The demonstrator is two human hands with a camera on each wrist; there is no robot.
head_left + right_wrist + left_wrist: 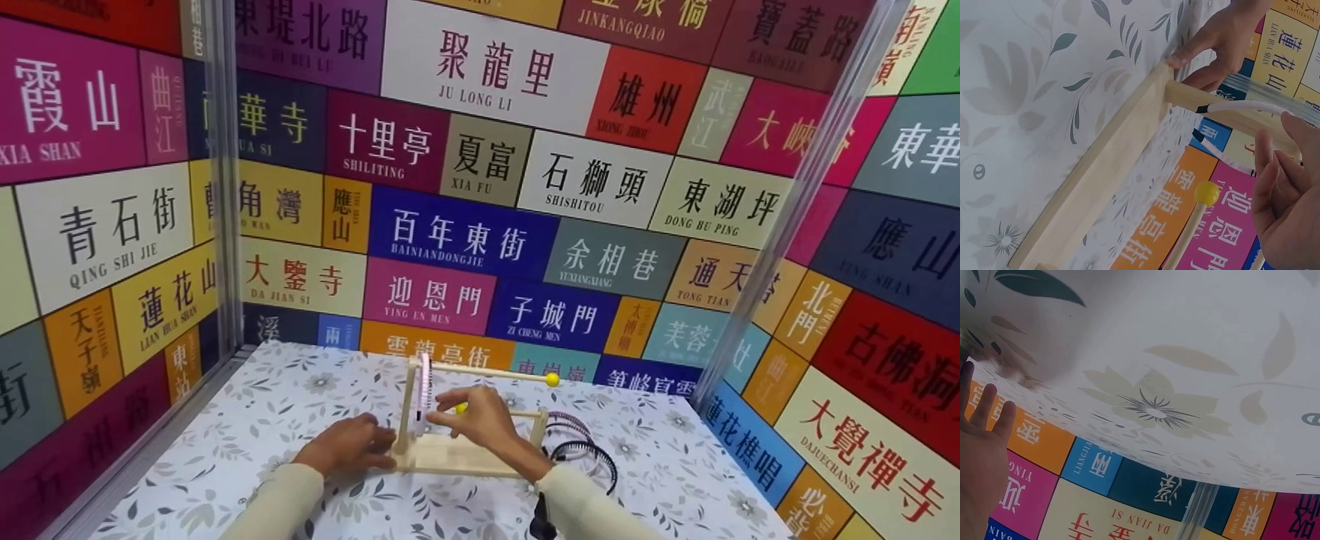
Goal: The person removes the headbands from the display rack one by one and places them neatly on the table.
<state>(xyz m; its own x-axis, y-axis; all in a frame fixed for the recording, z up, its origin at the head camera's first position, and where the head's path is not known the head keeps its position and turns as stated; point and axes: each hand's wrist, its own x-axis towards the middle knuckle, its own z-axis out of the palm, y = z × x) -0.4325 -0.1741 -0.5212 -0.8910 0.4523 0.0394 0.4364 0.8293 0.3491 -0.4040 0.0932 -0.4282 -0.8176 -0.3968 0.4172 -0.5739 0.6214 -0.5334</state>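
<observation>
A pale wooden rack point(465, 454) stands on the table, with two posts and two rods tipped with yellow balls. A pale pink headband point(422, 394) with dark ends hangs on the upper rod, beside the left post. My right hand point(484, 416) is at this headband, thumb and index finger apart; in the right wrist view a fingertip point(1287, 119) meets the band. My left hand point(349, 444) holds the left end of the rack's base, thumb on its corner. In the left wrist view only some fingers of the left hand point(982, 461) show, and the rack is out of sight.
Several headbands point(585, 450), dark and pinkish, lie on the table at the right end of the rack. A floral cloth point(225, 442) covers the table. Walls of coloured name panels point(461, 232) enclose it, with clear corner posts point(225, 187).
</observation>
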